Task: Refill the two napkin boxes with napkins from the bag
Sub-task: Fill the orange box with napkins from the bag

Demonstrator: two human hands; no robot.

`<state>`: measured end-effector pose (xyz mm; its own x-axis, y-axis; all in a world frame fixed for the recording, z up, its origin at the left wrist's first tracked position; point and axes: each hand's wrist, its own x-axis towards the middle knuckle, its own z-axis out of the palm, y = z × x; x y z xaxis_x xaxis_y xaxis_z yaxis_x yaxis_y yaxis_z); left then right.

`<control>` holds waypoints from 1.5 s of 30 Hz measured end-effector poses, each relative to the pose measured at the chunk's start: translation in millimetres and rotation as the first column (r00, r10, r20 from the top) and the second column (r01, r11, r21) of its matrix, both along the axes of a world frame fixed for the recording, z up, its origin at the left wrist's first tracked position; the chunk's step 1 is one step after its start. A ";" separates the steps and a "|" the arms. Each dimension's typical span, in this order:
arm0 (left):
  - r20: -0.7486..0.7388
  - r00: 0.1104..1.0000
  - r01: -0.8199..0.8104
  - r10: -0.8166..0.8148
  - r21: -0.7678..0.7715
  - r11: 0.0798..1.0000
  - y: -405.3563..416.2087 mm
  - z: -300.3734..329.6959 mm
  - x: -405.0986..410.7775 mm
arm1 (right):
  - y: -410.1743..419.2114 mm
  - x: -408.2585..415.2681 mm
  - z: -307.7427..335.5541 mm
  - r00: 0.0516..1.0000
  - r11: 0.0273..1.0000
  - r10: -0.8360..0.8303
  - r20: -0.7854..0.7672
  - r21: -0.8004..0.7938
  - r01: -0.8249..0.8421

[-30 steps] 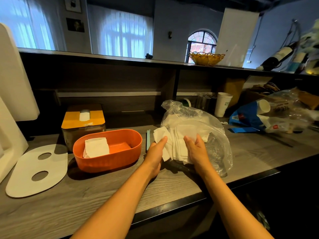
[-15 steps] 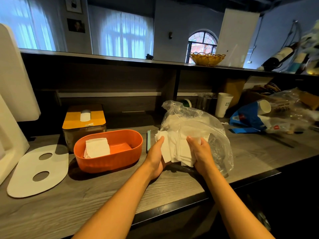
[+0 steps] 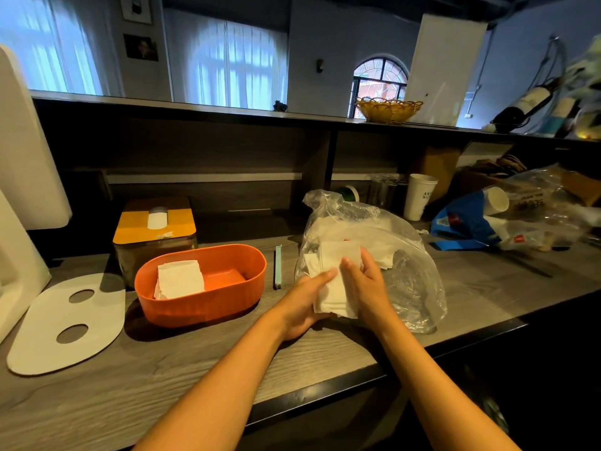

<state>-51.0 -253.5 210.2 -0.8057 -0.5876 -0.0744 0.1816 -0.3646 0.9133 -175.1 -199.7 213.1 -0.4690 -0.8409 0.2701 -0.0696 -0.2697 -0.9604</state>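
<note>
Napkins (image 3: 335, 288), a soft white stack, sit at the mouth of the clear plastic bag (image 3: 390, 252) on the tabletop (image 3: 195, 369), at about three o'clock from the orange box (image 3: 201, 304). Left hand (image 3: 304, 307) cups the stack from below and the right hand (image 3: 366, 284) clasps its far side. Light, limp and easily fanned apart, they are best squeezed flat across the whole stack. At eleven o'clock from the orange box stands the yellow-lidded box (image 3: 154, 222).
</note>
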 end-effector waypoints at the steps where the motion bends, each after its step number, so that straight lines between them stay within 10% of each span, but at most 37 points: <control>1: 0.023 1.000 0.004 -0.003 -0.053 0.999 0.0 -1.5 -0.1 | -0.2 0.5 -0.3 1.000 1.000 0.004 0.002 0.012 -0.004; 17: -0.021 1.000 -0.008 0.005 -0.146 0.989 6.4 1.1 4.2 | 0.8 -8.4 0.0 0.996 0.999 -0.010 0.085 -0.046 0.014; 26: -0.064 0.837 -0.512 0.543 -0.442 0.737 0.1 -4.0 21.0 | 9.1 0.5 2.4 0.995 0.996 -0.071 -0.065 -0.062 0.067; 32: -0.030 0.902 -0.408 0.430 -0.379 0.830 14.6 -0.8 39.6 | 30.0 25.2 -6.9 1.000 0.999 -0.020 0.013 0.028 0.020; 45: -0.017 0.848 -0.422 0.530 -0.627 0.655 30.9 -8.0 97.5 | 46.1 75.3 -9.2 0.998 0.999 -0.017 -0.062 -0.047 0.014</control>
<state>46.5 -222.5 202.2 -0.4111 -0.8519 0.3244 0.0148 0.3496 0.9368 -99.8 -153.6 203.8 -0.4631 -0.8195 0.3377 -0.1332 -0.3123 -0.9406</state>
